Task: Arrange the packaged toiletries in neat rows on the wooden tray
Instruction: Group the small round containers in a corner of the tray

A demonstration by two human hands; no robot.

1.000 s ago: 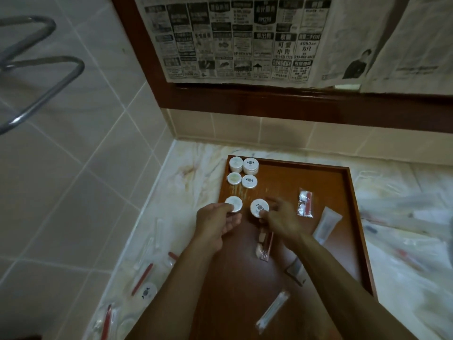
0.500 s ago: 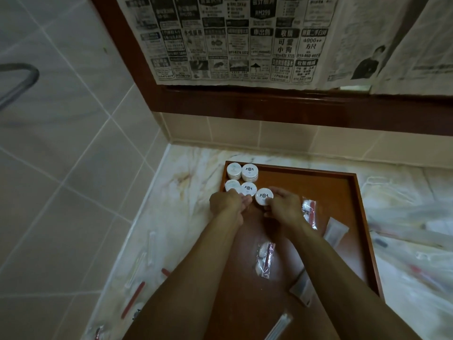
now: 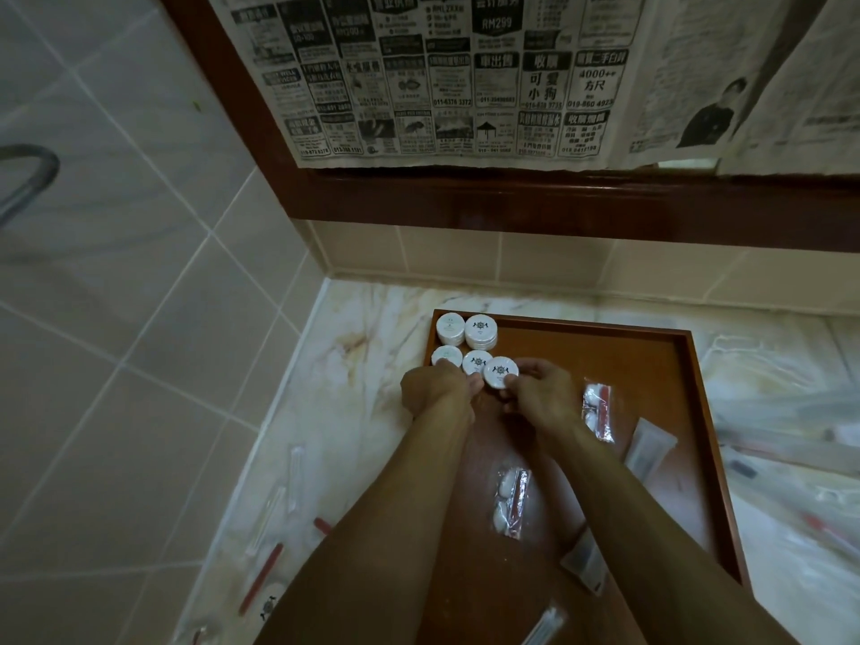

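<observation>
White and round, a small packaged disc sits pinched in the fingertips of the right hand, near the far-left corner of the wooden tray. The left hand is curled beside it, fingertips touching a second disc; whether it grips anything I cannot tell, since the knuckles hide the palm. Two stacked pairs of discs fill the far-left corner itself. Clear sachets lie loose mid-tray. The tray rests on a pale marble surface set in a tiled corner, under newspaper taped over a dark wooden frame. More wrapped items off the tray's right edge are too blurred to make out.
</observation>
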